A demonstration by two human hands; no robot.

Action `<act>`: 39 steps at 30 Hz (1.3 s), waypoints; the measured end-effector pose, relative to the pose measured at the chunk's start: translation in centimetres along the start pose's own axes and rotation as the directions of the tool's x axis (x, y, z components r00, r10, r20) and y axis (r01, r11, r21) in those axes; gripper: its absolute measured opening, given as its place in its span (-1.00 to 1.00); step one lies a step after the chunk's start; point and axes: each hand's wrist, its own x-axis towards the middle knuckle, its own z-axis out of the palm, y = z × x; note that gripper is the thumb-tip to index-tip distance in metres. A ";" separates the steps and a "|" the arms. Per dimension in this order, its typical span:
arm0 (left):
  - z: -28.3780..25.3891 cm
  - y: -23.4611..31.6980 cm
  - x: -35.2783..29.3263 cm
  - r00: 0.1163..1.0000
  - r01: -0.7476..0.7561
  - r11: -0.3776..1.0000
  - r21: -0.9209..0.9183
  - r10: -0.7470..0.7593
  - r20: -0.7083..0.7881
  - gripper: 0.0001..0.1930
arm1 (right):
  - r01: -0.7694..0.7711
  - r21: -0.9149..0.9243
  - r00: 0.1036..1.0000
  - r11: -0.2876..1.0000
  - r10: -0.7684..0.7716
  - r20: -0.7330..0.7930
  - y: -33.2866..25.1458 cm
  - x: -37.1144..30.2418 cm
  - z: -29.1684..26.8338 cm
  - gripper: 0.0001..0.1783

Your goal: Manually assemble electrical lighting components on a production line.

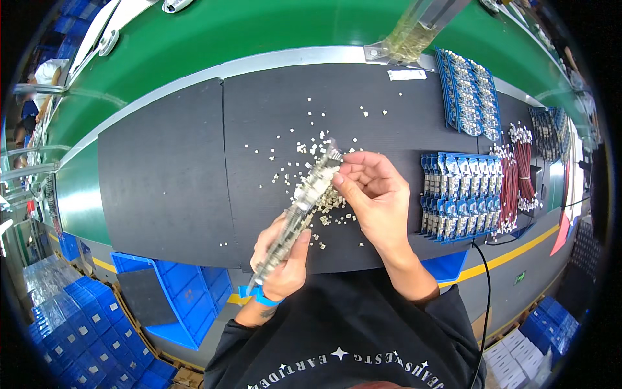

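My left hand (289, 273), with a blue band (262, 296) at its wrist, is wrapped round the lower end of a circuit board panel (299, 209). The panel is tilted up, seen nearly edge-on and smeared by motion; pale parts line its face. At the panel's upper end, the thumb and forefinger of my right hand (383, 202) close on its edge. Whether a small part is also between those fingertips cannot be made out. Beneath and around the panel, many small white connectors (330, 200) lie loose on the black mat (165, 188).
To the right stand rows of blue circuit boards (461, 194), with another stack (468, 94) farther back. Beside them lie dark red cable bundles (525, 165) with white ends. A clear upright post (418, 32) rises at the back. Blue bins (175, 298) sit below the front-left edge.
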 end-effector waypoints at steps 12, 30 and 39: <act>-0.2 0.7 0.6 0.997 0.068 0.996 -0.058 -0.066 0.044 -0.74 | -0.037 -0.009 0.999 0.999 0.038 0.035 -0.2 0.5 -0.6 -0.69; 0.2 0.0 0.9 0.994 0.010 0.992 -0.123 0.003 0.110 -0.76 | -0.043 0.097 0.999 0.994 0.040 0.030 -0.9 0.7 0.3 -0.68; 0.3 0.2 1.3 0.989 -0.004 0.999 -0.053 0.012 0.151 -0.73 | -0.003 0.136 0.999 0.991 -0.004 0.046 -1.6 0.0 0.7 -0.67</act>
